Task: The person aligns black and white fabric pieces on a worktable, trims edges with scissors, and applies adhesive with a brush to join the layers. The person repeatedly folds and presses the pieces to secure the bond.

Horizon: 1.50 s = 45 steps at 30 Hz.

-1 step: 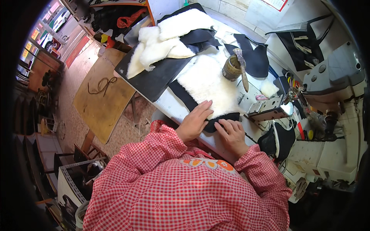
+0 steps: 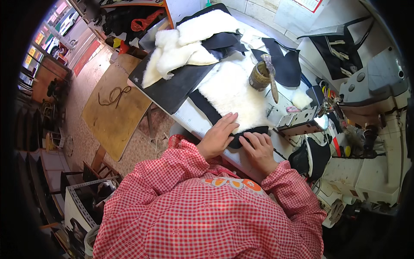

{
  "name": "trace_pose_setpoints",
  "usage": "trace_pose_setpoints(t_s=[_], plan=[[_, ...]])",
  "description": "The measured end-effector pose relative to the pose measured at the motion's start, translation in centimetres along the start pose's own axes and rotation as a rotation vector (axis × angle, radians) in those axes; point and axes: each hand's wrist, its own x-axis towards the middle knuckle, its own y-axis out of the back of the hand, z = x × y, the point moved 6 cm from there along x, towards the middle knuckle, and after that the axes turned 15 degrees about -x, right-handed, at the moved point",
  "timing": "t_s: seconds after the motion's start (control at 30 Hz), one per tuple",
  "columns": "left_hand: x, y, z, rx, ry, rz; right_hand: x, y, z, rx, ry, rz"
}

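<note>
Workbench, near edge: left hand and right hand flat, fingers spread, pressing black strip onto fleece; nothing gripped. Probably bonding step; next needs even pressure along strip.

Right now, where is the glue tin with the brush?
In the head view, the glue tin stands on the table's far right, beside the white fleece piece and black cut pieces.

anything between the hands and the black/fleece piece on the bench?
Nothing visible. The left hand lies flat on the white fleece piece at its near edge, and the right hand presses directly on the black strip along that edge. Both touch the material.
</note>
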Motion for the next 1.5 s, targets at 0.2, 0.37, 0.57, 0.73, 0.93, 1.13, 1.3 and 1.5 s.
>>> trace_pose_setpoints(t_s=[0.2, 0.37, 0.57, 0.73, 0.93, 1.13, 1.3, 1.5], plan=[[-0.1, 0.0, 0.1, -0.003, -0.045, -0.021, 1.2, -1.2, 0.6, 0.075, 0.148, -0.007], [-0.1, -0.3, 0.1, 0.087, -0.068, -0.066, 1.0, -1.6, 1.2, 0.145, 0.191, -0.049], [-0.5, -0.1, 0.5, 0.105, -0.103, -0.038, 1.5, -1.4, 1.9, 0.286, -0.028, -0.026], [-1.5, 0.3, 1.8, 0.152, -0.13, 0.05, 2.5, -2.2, 2.4, 0.394, -0.156, -0.099], [-1.6, 1.0, 1.8, 0.143, -0.075, 0.095, 3.1, -3.8, 3.2, 0.435, -0.258, -0.293], [-2.7, 3.8, 0.0, 0.095, 0.009, 0.086, 3.0, -4.8, -0.2, 0.444, -0.341, -0.377], [-3.1, 3.2, -0.6, 0.073, 0.072, 0.212, 3.2, -4.2, -0.5, 0.475, -0.359, -0.332], [-3.1, 2.9, -0.4, 0.103, 0.047, 0.229, 3.9, -4.3, -0.2, 0.48, -0.359, -0.373]])
